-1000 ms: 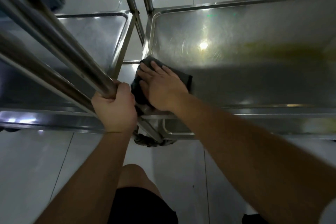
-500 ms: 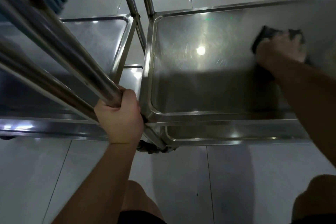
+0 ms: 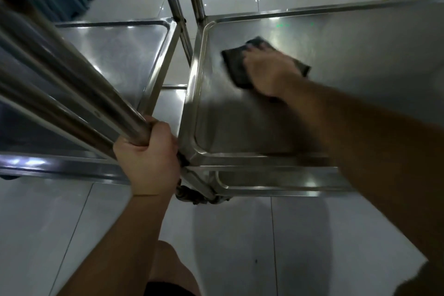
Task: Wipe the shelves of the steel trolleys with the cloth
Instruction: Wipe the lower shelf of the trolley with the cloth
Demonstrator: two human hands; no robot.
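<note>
The cloth [image 3: 236, 65], dark and folded flat, lay on the shelf [image 3: 360, 60] of the right trolley, in the upper middle of the frame, toward the shelf's left side and a little in from its raised rim. The right hand [image 3: 269, 72] lay on top of it, palm down, fingers stretched out flat across the fabric and pressing it against the steel; this grip was open, not curled round the cloth. The hand and cloth were blurred, so the fingertips could not be made out clearly. The right forearm ran from the hand down to the right edge of the frame, crossing the shelf's near rim.

A second, lower shelf [image 3: 276, 181] showed just under that near rim, at centre right. At the near left corner of this trolley a caster [image 3: 189, 196] was partly visible against the floor.

The left hand [image 3: 149, 154], at centre left, was clenched round a steel tube [image 3: 72, 79] that ran from the upper left of the frame down to the fist. A second tube [image 3: 43, 108] ran just beside it, lower and to the left.

The left trolley's shelf [image 3: 115, 53] sat in the upper left, beside the right one with a narrow gap between them, where two upright posts [image 3: 182, 0] stood close together.

Pale tiled floor [image 3: 240, 247] filled the bottom of the frame, with a bare knee [image 3: 168, 262] at bottom centre
</note>
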